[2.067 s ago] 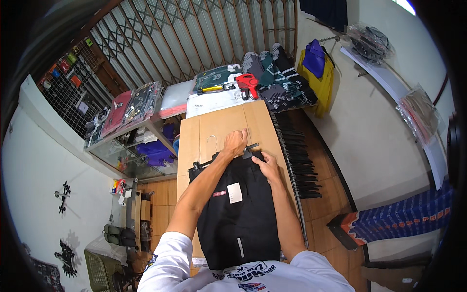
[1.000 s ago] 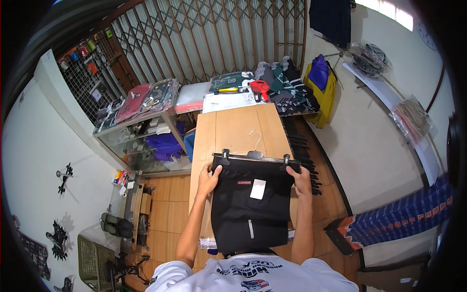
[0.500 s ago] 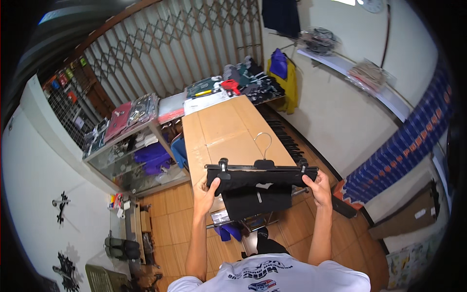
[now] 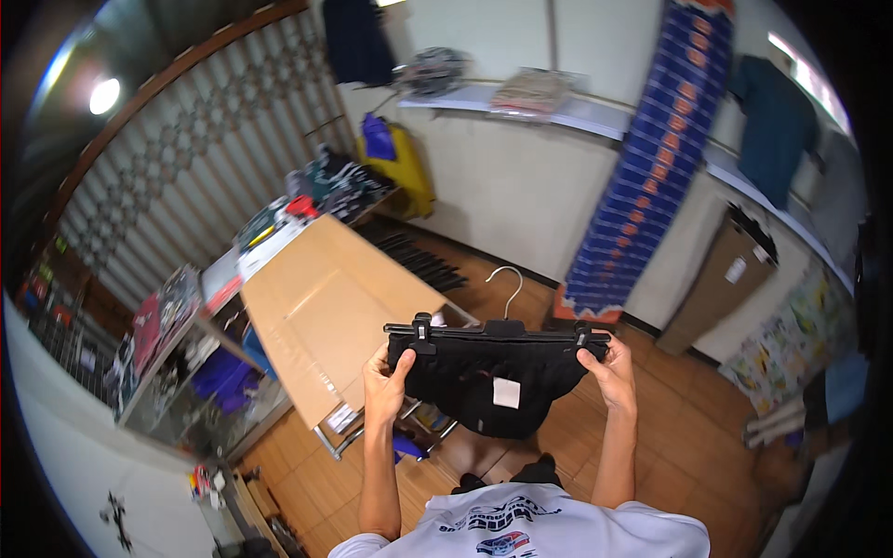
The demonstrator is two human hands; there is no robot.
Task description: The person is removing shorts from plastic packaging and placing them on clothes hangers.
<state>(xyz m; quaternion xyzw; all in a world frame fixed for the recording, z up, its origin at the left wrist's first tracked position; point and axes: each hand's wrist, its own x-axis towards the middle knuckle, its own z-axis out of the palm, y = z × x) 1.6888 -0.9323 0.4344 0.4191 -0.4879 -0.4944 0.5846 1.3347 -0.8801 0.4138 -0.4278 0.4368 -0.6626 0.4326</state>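
Between my two hands a black clip hanger (image 4: 504,327) with a metal hook is held level. A black garment (image 4: 456,381) hangs from its two clips by the waistband, with a white label (image 4: 506,392) showing on it. My left hand (image 4: 382,389) is closed around the left end, its thumb pressed on the cloth just below the left clip. On the other end my right hand (image 4: 614,377) is closed the same way, thumb by the right clip. Fingers behind the cloth are mostly hidden.
A cardboard-topped table (image 4: 326,288) stands ahead to the left, beside a glass display case (image 4: 177,372) with folded clothes. Dark hangers (image 4: 419,260) lie beyond it. Along the right wall are a blue patterned cloth (image 4: 642,177), a shelf (image 4: 595,116) and hanging brown trousers (image 4: 712,284).
My view has turned to the right, so the table now sits further left. Both hands keep their hold on the hanger and garment, and the white label has come into sight.
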